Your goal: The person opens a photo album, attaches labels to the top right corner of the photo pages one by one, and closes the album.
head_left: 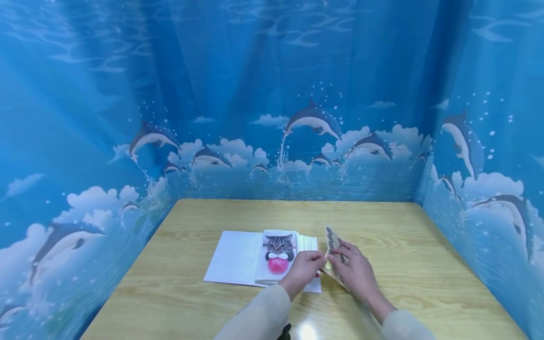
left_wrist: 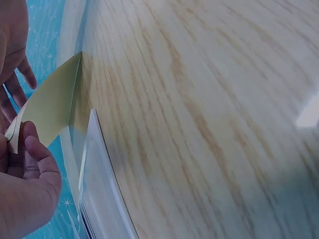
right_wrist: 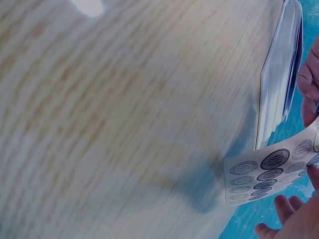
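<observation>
A sheet of round stickers is held up at a tilt just right of an open album. My left hand pinches the sheet's near left edge between thumb and fingers, as the left wrist view shows with the sheet's plain yellowish back. My right hand is on the printed side, its thumb and forefinger at the sheet close to the left fingertips, other fingers spread. Rows of dark and light round stickers show in the right wrist view. A pale yellow patch lies by the fingertips.
The white album lies open on the wooden table, its page bearing a cat picture with a pink ball. Layered page edges stand at its right. A blue dolphin-print curtain surrounds the table's back and sides.
</observation>
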`<state>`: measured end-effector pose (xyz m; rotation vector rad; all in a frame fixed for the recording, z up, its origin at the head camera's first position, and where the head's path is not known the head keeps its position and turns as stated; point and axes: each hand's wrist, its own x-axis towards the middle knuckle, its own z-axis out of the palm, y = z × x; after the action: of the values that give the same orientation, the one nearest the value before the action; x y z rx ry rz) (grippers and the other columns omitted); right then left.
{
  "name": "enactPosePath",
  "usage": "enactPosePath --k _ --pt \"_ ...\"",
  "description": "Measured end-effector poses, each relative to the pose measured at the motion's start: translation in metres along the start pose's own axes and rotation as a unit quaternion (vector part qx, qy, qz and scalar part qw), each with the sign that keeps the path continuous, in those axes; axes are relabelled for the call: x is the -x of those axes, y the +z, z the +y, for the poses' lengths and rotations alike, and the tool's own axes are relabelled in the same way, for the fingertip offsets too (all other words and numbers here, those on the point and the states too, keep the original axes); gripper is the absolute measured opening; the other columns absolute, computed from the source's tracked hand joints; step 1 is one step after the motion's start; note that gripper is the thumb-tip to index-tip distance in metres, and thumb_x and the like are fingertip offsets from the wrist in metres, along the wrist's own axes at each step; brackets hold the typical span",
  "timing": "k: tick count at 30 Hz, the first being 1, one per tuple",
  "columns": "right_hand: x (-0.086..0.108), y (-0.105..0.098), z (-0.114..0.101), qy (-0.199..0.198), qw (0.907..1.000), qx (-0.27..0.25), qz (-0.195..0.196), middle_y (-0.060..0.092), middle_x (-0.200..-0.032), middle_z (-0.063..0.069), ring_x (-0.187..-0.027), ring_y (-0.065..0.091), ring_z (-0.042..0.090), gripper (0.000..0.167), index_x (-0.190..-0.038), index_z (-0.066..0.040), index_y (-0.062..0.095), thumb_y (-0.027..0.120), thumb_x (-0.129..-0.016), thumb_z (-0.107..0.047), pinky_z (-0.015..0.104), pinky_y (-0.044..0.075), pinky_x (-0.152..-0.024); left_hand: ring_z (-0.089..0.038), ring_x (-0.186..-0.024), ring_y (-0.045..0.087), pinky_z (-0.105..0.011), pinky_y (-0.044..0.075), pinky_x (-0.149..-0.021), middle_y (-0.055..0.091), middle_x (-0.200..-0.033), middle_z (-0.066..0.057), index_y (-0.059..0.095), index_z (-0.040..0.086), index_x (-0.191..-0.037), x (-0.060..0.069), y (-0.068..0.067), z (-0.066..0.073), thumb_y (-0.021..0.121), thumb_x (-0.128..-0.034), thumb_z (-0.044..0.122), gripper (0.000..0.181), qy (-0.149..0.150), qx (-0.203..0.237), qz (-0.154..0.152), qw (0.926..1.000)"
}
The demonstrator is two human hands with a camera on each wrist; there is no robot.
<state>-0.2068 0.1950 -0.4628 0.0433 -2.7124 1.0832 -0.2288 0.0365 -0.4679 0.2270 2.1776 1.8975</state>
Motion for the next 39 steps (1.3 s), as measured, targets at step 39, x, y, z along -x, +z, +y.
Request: enactPosePath --k 39 --pt "-0.0004 -0.0012 -0.0021 0.024 0.9977 -0.063 -0.011 0.046 -0.147 0.021 -0.136 0.038 0.049 0.031 -0.114 -0.003 0.071 0.063 -0.098 -0.028 0.063 0.028 -0.111 -0.011 -0.078 0.061 -0.023 0.052 -0.066 0.071 -0.089 0.001 0.073 0.004 -0.112 0.0008 -0.0025 0.0026 0.063 -0.0949 0.01 0.02 -0.011 -0.006 -0.005 0.9999"
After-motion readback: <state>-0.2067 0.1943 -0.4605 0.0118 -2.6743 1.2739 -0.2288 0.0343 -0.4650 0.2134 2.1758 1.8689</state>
